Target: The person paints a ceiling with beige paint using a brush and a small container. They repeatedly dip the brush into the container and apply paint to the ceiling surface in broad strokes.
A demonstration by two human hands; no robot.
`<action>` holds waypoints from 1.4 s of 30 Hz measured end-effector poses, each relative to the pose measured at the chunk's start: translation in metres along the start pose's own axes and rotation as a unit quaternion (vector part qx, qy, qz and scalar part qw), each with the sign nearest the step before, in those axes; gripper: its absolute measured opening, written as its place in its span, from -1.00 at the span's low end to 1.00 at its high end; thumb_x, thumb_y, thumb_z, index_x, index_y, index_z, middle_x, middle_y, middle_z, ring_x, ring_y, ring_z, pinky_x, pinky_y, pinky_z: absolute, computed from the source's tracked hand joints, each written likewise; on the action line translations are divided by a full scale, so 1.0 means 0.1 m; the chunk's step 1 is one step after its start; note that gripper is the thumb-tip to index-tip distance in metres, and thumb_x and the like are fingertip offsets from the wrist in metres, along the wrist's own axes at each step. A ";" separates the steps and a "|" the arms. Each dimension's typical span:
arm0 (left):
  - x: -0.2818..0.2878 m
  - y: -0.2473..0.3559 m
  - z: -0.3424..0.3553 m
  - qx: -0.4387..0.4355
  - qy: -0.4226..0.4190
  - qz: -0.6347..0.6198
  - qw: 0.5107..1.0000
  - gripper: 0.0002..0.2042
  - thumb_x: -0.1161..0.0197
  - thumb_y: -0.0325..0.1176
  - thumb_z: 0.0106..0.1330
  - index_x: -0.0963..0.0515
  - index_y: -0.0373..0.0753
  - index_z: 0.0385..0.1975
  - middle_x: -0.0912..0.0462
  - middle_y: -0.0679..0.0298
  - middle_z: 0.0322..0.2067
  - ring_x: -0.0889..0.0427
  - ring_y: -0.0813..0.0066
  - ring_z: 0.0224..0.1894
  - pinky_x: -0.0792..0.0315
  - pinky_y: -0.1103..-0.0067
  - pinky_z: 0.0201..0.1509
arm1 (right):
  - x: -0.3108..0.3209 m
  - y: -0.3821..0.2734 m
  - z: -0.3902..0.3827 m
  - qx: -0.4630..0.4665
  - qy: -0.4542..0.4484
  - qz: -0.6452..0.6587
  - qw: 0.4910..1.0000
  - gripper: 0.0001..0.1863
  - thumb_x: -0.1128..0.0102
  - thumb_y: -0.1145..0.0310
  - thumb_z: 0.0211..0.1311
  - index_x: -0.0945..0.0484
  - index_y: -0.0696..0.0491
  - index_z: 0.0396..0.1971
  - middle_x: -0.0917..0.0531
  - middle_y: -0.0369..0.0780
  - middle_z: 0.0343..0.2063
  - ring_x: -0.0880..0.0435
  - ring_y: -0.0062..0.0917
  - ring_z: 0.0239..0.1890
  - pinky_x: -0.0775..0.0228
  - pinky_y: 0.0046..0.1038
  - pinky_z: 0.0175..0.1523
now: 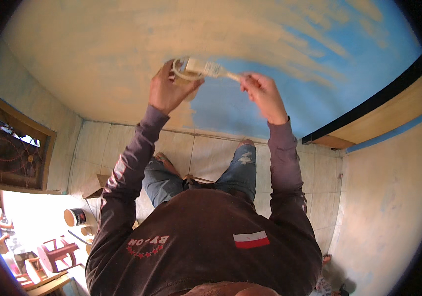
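My left hand (167,90) is raised in front of the wall and grips a small round paint cup (185,74) by its side. My right hand (262,93) holds the handle of a flat paintbrush (210,68). The brush's bristles rest across the cup's rim. Behind both hands, the wall (122,54) is coated in beige paint on the left and top, with a bare blue patch (235,108) below and to the right of the brush.
I stand on a tiled floor (191,148) at the wall's foot. A paint can (75,217) and red stools (55,256) sit at the lower left by a bright doorway. A dark window frame (14,148) is on the left, a wooden ledge (383,118) on the right.
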State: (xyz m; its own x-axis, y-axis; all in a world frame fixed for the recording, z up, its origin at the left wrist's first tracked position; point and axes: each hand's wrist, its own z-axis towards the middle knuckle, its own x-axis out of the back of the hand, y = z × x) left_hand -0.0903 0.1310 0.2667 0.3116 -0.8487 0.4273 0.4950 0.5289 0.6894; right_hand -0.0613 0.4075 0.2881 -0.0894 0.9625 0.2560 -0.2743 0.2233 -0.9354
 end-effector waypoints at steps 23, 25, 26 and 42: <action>-0.01 0.10 1.07 -0.044 0.008 0.048 0.998 -0.15 -0.52 0.24 0.02 -0.52 -0.41 0.10 -0.72 -0.04 -0.09 -0.76 0.18 -0.08 -0.68 0.36 -0.08 | 1.46 -0.54 0.98 0.195 0.342 -0.354 0.848 -0.65 -0.31 0.10 0.31 -0.74 0.05 -0.09 -0.77 -0.15 -0.40 -0.73 -0.52 -0.37 -0.53 -0.47 -0.20; 0.04 0.16 0.97 -0.042 0.008 0.045 0.998 -0.19 -0.53 0.19 0.05 -0.51 -0.40 0.11 -0.72 -0.03 -0.07 -0.76 0.19 -0.07 -0.67 0.37 -0.06 | 1.67 -0.53 0.91 0.176 0.350 -0.358 0.848 -0.64 -0.32 0.10 0.31 -0.75 0.05 -0.09 -0.77 -0.14 -0.39 -0.73 -0.52 -0.36 -0.52 -0.47 -0.19; 0.05 0.15 0.93 -0.045 0.012 0.036 0.998 -0.19 -0.54 0.17 0.03 -0.52 -0.40 0.10 -0.72 -0.02 -0.08 -0.76 0.20 -0.08 -0.66 0.39 -0.05 | 1.77 -0.54 0.89 0.165 0.354 -0.361 0.847 -0.64 -0.32 0.10 0.30 -0.75 0.05 -0.09 -0.77 -0.14 -0.39 -0.73 -0.52 -0.36 -0.52 -0.48 -0.19; 0.11 -0.88 -0.55 0.061 -0.107 -0.074 0.990 -0.22 -0.65 -0.19 0.01 -0.41 -0.39 0.21 -0.66 0.01 0.05 -0.70 0.26 0.08 -0.62 0.39 0.10 | 2.03 -0.83 0.60 0.140 0.286 -0.185 0.930 -0.66 -0.22 0.25 0.45 -0.66 0.16 0.04 -0.60 -0.40 -0.43 -0.29 -0.82 -0.52 -0.11 -0.69 -0.46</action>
State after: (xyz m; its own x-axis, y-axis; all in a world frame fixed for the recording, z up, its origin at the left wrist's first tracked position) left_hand -0.0855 0.0756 0.1785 0.0580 -0.9051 0.4211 0.4174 0.4052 0.8134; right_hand -0.1143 0.5750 0.4327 0.5628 0.7700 0.3005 -0.4307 0.5834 -0.6886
